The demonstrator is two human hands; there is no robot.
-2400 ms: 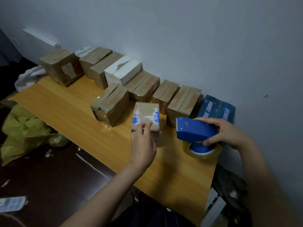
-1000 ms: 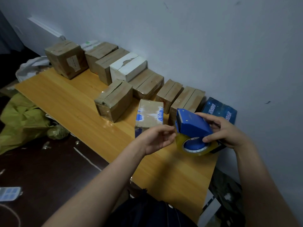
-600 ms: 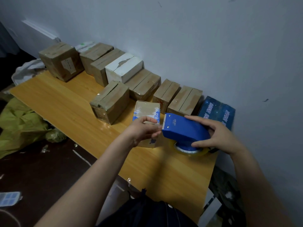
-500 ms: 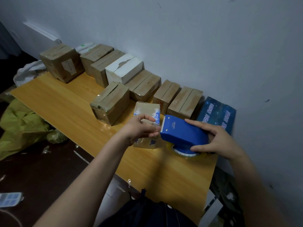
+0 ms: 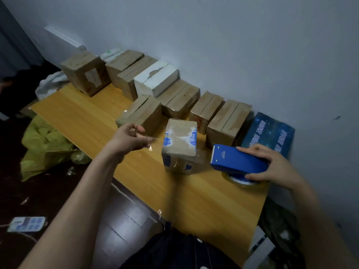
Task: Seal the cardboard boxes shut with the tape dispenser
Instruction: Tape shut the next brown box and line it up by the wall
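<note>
Right grip (image 5: 272, 166) is wrapped round the blue tape dispenser (image 5: 237, 162), which sits low with its roll on the worktop (image 5: 87, 117) and its toothed edge pointing left. Left grip (image 5: 130, 141) is raised above the worktop, thumb and forefinger pinched together on what looks like the free end of clear tape (image 5: 152, 144). The strip is faint and shows only as a sheen running back toward the dispenser.

The small box (image 5: 180, 140) with blue print stands between the two grips. It is just beside the dispenser's teeth and farther from the left grip, so the right grip is the nearer one. Its long axis runs away from the person toward the row of boxes (image 5: 174, 98) along the wall, while the stretched tape runs left to right, crossing that axis over the top face.

The next move probably calls for lowering the strip onto that top face. If a seam runs lengthwise, the box or the tape would need turning first. I cannot make out a seam.
</note>
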